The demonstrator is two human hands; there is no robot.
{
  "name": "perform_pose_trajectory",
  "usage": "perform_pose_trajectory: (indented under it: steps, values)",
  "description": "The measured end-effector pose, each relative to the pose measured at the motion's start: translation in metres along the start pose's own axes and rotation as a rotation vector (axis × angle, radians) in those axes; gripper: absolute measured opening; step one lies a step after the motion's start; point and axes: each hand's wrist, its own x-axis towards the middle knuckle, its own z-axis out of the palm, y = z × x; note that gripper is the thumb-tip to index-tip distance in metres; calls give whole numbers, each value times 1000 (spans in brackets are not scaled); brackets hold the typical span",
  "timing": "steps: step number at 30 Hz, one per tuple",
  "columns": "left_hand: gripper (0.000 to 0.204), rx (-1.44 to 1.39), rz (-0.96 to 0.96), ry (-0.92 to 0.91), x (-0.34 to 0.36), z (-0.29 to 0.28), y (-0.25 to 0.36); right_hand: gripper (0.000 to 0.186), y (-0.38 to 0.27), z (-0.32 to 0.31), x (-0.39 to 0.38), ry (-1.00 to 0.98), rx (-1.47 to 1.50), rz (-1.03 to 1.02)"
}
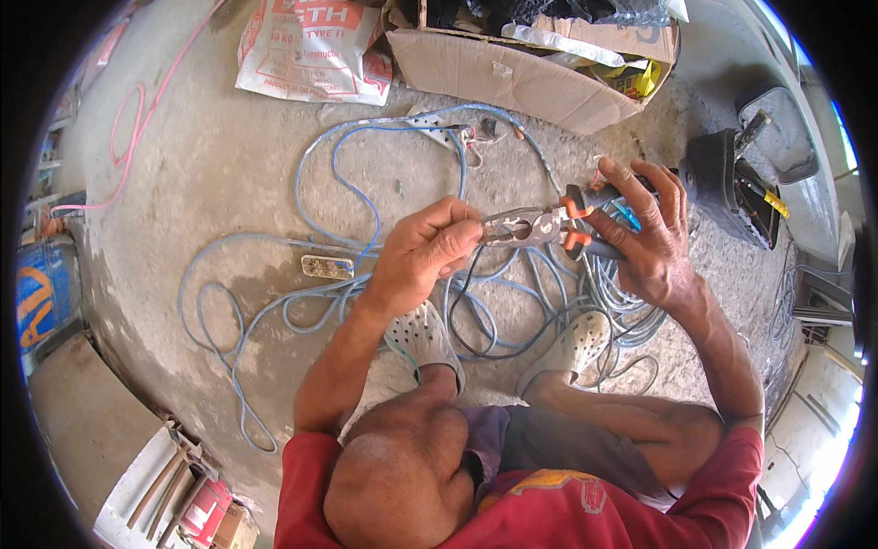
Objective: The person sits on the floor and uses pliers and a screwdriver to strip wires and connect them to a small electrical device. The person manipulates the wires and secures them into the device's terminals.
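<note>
Right hand (640, 233) wraps the orange-and-black handles of the combination pliers (530, 225), its grip pressed around them. Left hand (425, 252) pinches a thin black wire (462, 306) at the steel nose, above the concrete floor (219, 174). Best done with light squeeze, wire square to the nose. Pale blue cable (320, 197) loops loose, dusty, beneath white perforated clogs (416, 334).

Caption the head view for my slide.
Right hand grips pliers on a wire pinched by left hand.
</note>
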Motion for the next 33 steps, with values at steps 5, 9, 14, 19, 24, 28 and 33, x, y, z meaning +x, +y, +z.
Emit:
perform_pose_trajectory:
  steps: [5,9,14,19,24,28,33]
  values:
    - [24,221,116,35,1,-4,-4,43,-1,0,3,-1,31,-5]
    - [26,286,162,6,2,-10,-8,42,-2,-1,0,-40,47,21]
    - [27,309,100,-12,1,-9,-2,40,-1,-2,-2,-54,57,-3]
    - [26,142,58,-62,0,-6,-1,41,-1,2,-2,8,91,-23]
    - [23,157,97,-74,1,-5,-1,42,-2,2,-1,-19,117,-28]
    - [19,410,260,-27,3,-7,-5,43,5,4,-11,-88,131,-43]
    - [5,794,560,19,10,-4,4,46,7,16,-18,-148,404,19]
